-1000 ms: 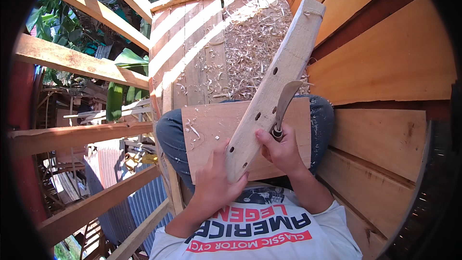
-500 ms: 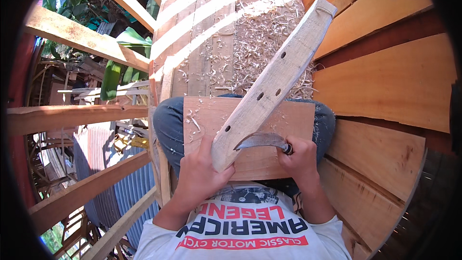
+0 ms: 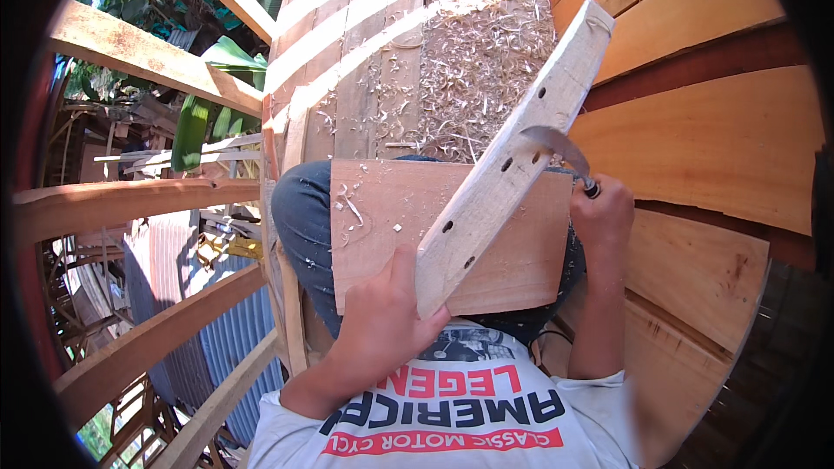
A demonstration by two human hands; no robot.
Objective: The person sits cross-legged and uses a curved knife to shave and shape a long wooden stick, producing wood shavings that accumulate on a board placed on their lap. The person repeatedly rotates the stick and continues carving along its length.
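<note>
My left hand [image 3: 387,308] grips the lower end of a long pale wooden bar [image 3: 495,187], thumb on one side and fingers on the other. The bar slants up to the right across my lap and has several small dark holes. In my right hand [image 3: 605,213], a curved knife [image 3: 565,148] with a dark handle is held at its grip. The sickle-like blade overlaps the bar's right edge, beside the paired holes in its upper half. A flat reddish-brown board [image 3: 378,247] lies over my legs beneath the bar, with a few shavings on it.
Curled wood shavings [image 3: 473,61] cover much of the plank floor [image 3: 356,78] beyond my knees. Wooden wall planks [image 3: 695,152] rise close on my right. Open railing beams [image 3: 139,200] stand on the left, with corrugated sheets [image 3: 234,321] and leafy plants beyond.
My right hand and the knife have moved up and rightward along the bar, from near its lower end to the upper half. The bar has shifted slightly right and turned, showing another hole.
</note>
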